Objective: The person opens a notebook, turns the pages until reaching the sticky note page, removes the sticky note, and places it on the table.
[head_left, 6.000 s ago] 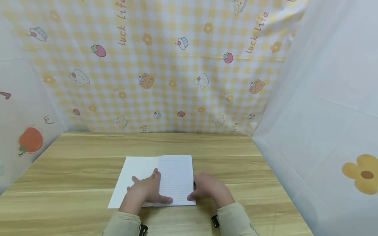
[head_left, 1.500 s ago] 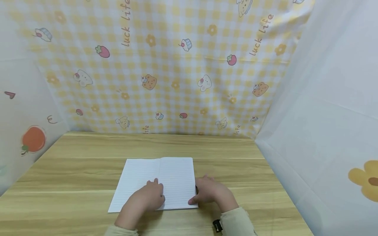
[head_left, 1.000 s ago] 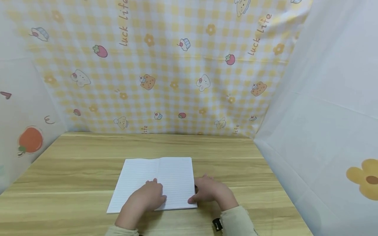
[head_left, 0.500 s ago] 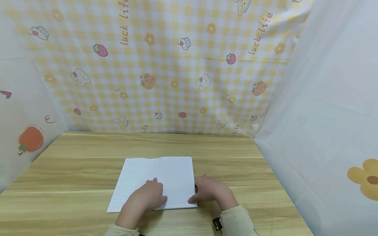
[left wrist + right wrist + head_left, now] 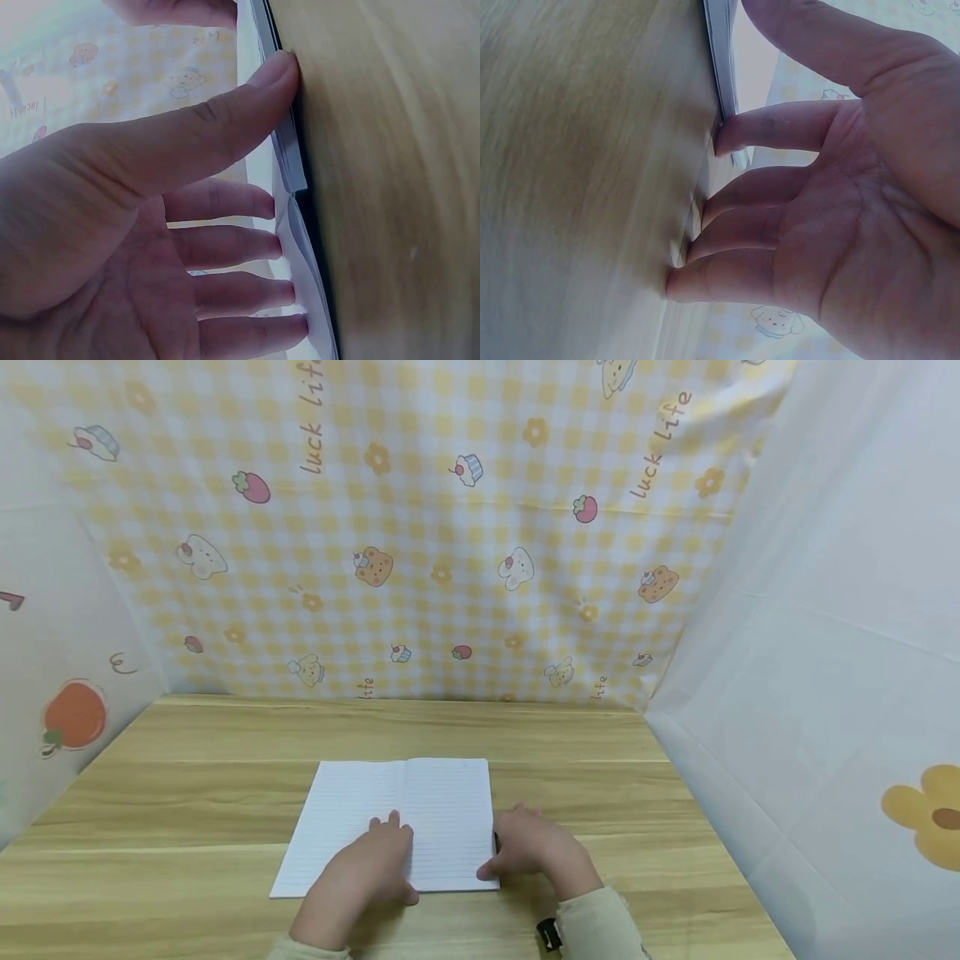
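Note:
An open lined notebook (image 5: 442,802) lies flat on the wooden table (image 5: 187,793), in front of me. My left hand (image 5: 371,864) rests on it near the bottom of the spine. In the left wrist view its straight fingers (image 5: 247,247) lie on the page and the thumb touches the notebook's near edge (image 5: 289,161). My right hand (image 5: 528,847) sits at the notebook's lower right corner. The right wrist view shows its thumb over the page, the index fingertip (image 5: 724,139) against the page edge (image 5: 721,60), and the other fingertips on the table.
A yellow checked cloth (image 5: 450,543) with cartoon prints hangs behind the table. White sheets close off the left side (image 5: 67,635) and the right side (image 5: 810,652). Bare wood runs around the notebook on every side.
Six seconds ago the left page was blank and my left hand was spread on it; now a lined page shows there. In the last second my left thumb drew back slightly.

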